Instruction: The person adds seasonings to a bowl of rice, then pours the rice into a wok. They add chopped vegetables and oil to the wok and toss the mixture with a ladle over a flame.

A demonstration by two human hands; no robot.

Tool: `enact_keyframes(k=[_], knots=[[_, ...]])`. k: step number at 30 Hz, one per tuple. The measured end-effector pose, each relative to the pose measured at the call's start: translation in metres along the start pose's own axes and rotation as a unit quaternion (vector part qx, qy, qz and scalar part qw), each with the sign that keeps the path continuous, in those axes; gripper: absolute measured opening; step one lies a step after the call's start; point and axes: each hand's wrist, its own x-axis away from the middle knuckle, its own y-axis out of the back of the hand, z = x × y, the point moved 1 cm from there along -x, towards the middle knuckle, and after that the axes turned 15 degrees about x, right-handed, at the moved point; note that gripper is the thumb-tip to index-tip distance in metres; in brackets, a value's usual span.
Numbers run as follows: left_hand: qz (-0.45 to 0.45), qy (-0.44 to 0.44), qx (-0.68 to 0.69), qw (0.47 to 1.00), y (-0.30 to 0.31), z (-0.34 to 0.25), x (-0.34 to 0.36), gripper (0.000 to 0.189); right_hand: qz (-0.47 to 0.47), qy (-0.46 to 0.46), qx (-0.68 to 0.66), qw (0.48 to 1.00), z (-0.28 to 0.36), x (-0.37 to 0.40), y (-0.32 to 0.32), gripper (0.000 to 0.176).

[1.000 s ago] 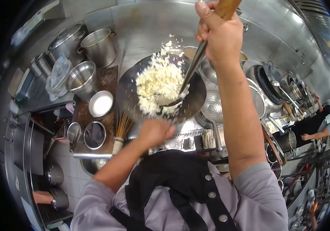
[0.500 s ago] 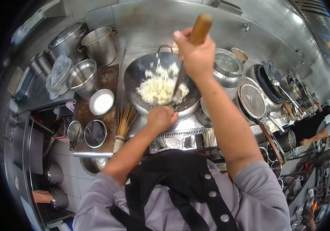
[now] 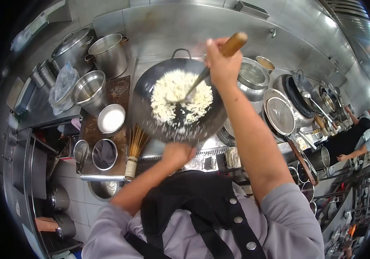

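White rice (image 3: 180, 97) heaped in wok (image 3: 150, 86)

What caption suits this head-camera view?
The left hand grips the wok at its near rim; the right hand holds a ladle in the rice.

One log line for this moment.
left hand: grips wok near edge | right hand: grips ladle, tip in rice | nearby: bamboo brush
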Motion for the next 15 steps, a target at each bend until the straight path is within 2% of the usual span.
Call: enact_keyframes(k=[2, 4, 6, 7, 9, 10, 12, 14, 15], knots=[[0.101, 0.017, 0.092, 0.99, 0.023, -0.027, 0.029, 0.043, -0.011, -0.028, 0.016, 0.999, 0.015, -0.02, 0.017, 0.023], [0.104, 0.019, 0.102, 0.989, 0.041, -0.03, 0.016, 0.044, 0.033, -0.036, -0.071, 0.996, 0.06, -0.044, 0.027, 0.021], [0.093, 0.048, 0.009, 0.994, 0.055, -0.02, -0.027, 0.041, 0.047, -0.033, -0.039, 0.998, 0.085, -0.023, 0.024, 0.021], [0.046, 0.043, 0.011, 0.998, 0.048, -0.008, -0.043, 0.041, 0.056, -0.023, -0.005, 0.998, 0.09, -0.014, 0.024, 0.022], [-0.048, 0.041, 0.015, 0.998, 0.029, 0.008, -0.059, 0.044, 0.026, -0.002, 0.012, 1.0, 0.01, 0.016, -0.001, 0.022], [-0.048, 0.038, 0.015, 0.998, 0.019, 0.009, -0.048, 0.044, -0.002, 0.022, 0.031, 0.999, -0.018, 0.021, -0.008, 0.023], [-0.046, 0.009, 0.01, 0.999, -0.003, 0.001, -0.007, 0.045, -0.016, 0.004, 0.033, 0.999, -0.016, -0.006, -0.003, 0.023], [0.096, 0.033, 0.061, 0.993, 0.016, -0.023, 0.026, 0.045, -0.032, -0.021, 0.035, 0.999, 0.003, -0.025, 0.013, 0.023], [0.088, 0.0, 0.094, 0.992, 0.022, -0.022, 0.032, 0.045, -0.007, -0.021, -0.023, 0.999, 0.033, -0.04, 0.023, 0.022]])
